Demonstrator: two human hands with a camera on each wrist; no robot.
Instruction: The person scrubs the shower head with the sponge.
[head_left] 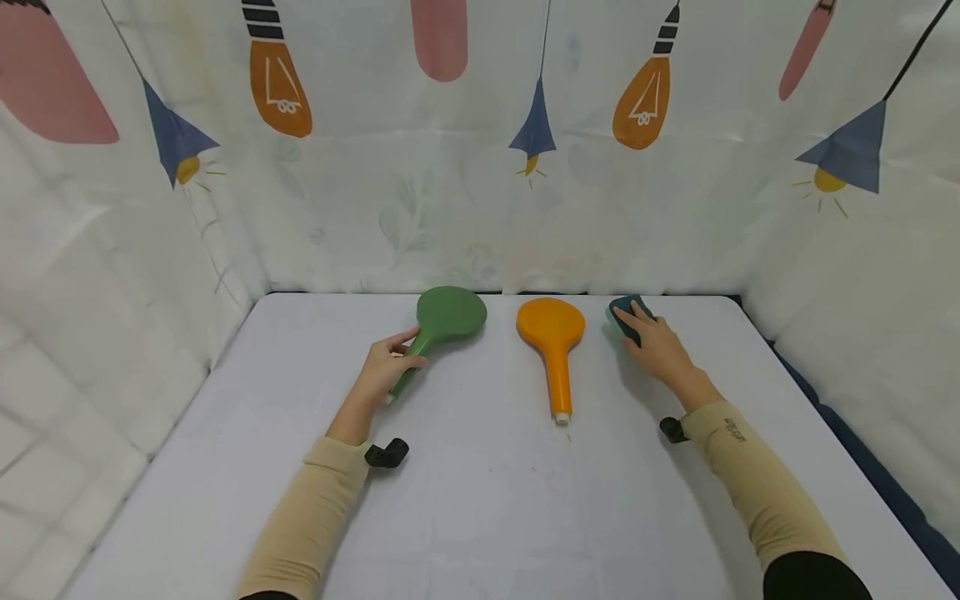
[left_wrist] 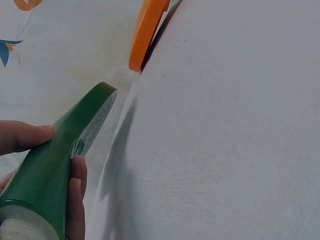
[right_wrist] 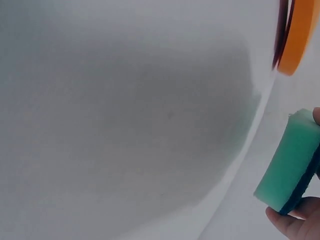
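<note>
White table bearing three items: a green shower head, its handle being gripped by the left hand; an orange shower head lying free at centre; a teal sponge, far right, being pinched by the right hand.

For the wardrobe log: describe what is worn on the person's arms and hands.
Both hands, left hand and right hand, are bare. Beige long sleeves cover the forearms, with black cloth at the elbows. A small black device sits at each wrist.
</note>
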